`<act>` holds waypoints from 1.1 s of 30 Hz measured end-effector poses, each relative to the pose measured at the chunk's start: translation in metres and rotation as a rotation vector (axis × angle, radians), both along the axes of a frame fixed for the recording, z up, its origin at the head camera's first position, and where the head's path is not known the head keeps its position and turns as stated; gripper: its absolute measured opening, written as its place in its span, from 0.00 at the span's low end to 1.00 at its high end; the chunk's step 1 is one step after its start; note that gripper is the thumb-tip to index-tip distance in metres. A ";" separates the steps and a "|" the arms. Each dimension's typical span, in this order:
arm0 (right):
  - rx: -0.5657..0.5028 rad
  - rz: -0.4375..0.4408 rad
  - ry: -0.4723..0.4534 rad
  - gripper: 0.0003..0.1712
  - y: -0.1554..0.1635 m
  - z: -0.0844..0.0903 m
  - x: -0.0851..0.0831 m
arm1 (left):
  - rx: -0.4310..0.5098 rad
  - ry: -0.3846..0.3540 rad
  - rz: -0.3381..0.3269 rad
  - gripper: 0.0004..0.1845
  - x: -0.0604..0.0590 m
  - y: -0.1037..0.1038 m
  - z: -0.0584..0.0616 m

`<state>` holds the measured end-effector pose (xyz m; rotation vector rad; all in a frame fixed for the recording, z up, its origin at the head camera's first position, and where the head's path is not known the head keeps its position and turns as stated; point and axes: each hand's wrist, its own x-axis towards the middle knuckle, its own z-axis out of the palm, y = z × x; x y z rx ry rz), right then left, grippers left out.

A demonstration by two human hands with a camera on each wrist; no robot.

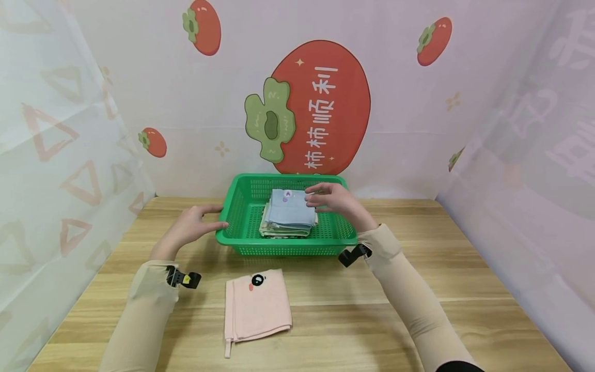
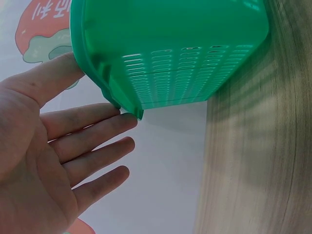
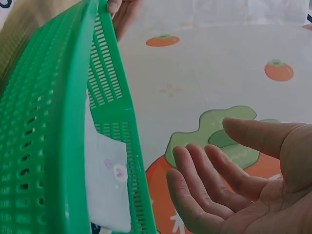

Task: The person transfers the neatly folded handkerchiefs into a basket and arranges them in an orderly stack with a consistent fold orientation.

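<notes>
A green plastic basket (image 1: pixel 288 249) stands on the table with a stack of folded towels inside, a light blue towel (image 1: pixel 292 209) on top. My left hand (image 1: pixel 188 227) touches the basket's left rim, its fingers straight and spread, as the left wrist view also shows. Above the basket's right part hovers my right hand (image 1: pixel 337 199), fingers loosely bent and holding nothing. In the right wrist view that hand (image 3: pixel 234 180) is apart from the blue towel (image 3: pixel 108 180). A folded pink towel (image 1: pixel 260 307) with an eye design lies on the table in front of the basket.
The wooden table (image 1: pixel 353 320) carries the basket near its back edge. Behind it hangs a pale backdrop (image 1: pixel 195 98) printed with red persimmons, and cloth walls close off both sides. Small black wrist cameras are strapped to both forearms.
</notes>
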<state>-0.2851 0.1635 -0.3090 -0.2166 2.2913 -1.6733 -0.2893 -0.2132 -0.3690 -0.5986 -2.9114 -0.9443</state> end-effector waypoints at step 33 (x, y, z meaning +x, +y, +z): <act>-0.022 0.150 0.006 0.22 -0.003 -0.026 0.048 | 0.004 -0.013 0.008 0.36 -0.001 -0.001 -0.001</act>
